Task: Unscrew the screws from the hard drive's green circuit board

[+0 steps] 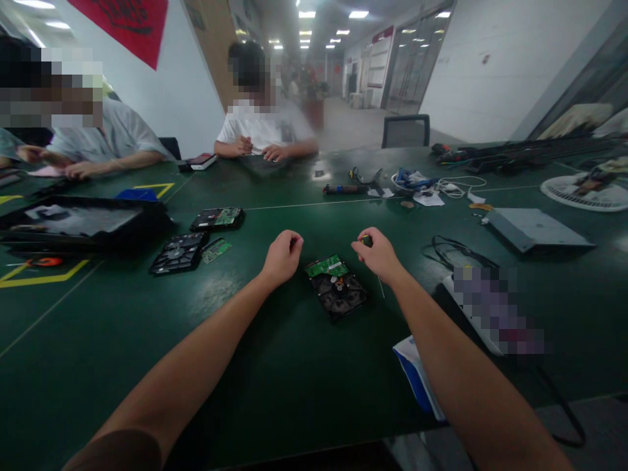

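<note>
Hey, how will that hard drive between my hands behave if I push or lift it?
Lying flat on the table, the hard drive probably slides rather than tips. Its blocky casing suggests stiff, likely dense. The exposed green board may be fragile.

A hard drive (336, 288), a grey box (537, 229) and a black tray (73, 226) are laid on a big green table (275, 373).
</note>
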{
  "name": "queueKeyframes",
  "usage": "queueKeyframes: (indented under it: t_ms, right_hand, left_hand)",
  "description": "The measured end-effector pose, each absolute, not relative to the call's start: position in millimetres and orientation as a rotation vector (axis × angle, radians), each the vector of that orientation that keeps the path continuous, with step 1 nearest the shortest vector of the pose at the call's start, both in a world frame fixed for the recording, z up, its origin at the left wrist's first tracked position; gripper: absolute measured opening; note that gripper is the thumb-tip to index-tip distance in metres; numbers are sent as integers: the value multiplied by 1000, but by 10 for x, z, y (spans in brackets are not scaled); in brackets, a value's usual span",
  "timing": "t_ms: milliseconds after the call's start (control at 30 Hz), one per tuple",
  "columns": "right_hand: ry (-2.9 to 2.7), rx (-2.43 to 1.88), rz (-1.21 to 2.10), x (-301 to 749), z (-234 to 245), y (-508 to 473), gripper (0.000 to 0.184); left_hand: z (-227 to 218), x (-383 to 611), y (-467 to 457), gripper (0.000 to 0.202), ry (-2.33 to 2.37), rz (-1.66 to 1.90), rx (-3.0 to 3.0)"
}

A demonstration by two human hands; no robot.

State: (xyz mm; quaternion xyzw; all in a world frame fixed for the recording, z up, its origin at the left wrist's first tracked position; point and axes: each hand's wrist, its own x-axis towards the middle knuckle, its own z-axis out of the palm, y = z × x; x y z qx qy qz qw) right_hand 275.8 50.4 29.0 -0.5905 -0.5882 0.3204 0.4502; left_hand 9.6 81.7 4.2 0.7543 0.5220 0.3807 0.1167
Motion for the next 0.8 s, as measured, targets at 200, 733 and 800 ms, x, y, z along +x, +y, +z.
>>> queueKeyframes:
  t_ms: [200,733,800]
  right_hand:
    - [-1645,-1129,935,2580,524,310,32]
    - [-1676,-1057,847,2460,614,239,23]
    - [-1696,-1095,761,2459,603,248,23]
  left_hand:
    - [306,374,540,13,1202,1084,2135]
    - [506,629,296,29,754,1006,1298]
    - [506,646,296,28,778,1046,1280]
